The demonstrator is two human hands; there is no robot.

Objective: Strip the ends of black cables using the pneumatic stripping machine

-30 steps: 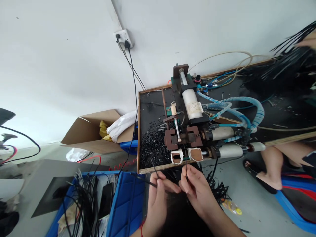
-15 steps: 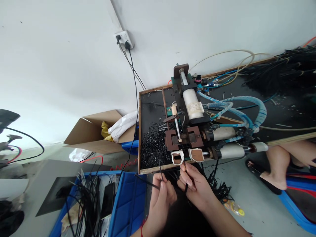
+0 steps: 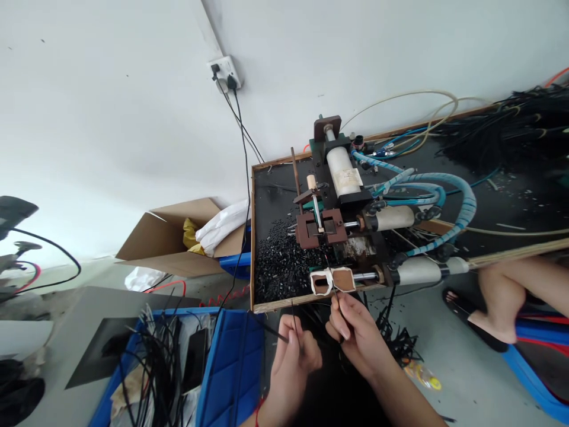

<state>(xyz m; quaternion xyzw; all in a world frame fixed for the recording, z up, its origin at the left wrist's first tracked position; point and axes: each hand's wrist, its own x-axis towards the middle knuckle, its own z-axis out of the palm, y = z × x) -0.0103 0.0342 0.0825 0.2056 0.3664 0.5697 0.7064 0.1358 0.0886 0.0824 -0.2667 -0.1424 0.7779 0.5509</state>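
Note:
My right hand [image 3: 355, 329] pinches a thin black cable [image 3: 336, 295] just below two brown pads with white edging [image 3: 342, 279] at the front of a pneumatic machine. The cable runs up between the pads, which are pressed together. Lower and to the left, my left hand [image 3: 293, 356] is closed on black cable [image 3: 276, 335], with a thin end standing up above the thumb. Above the pads, a brown metal block [image 3: 307, 230] surrounds the tip of a slim rod. White air cylinders [image 3: 344, 172] sit behind and to the right.
Small black offcuts [image 3: 284, 267] cover the left of the wood-edged bench. A blue crate [image 3: 235, 367] with black cables and a phone [image 3: 194, 359] stands lower left, a cardboard box [image 3: 164, 240] behind it. Another person's leg [image 3: 502, 296] is at right. Blue hoses [image 3: 462, 193] loop over the bench.
The right pad has slid left against the left pad, around the cable. The brown block has shifted left with its rod extended. The big cylinder has moved slightly left. Both hands shifted slightly right.

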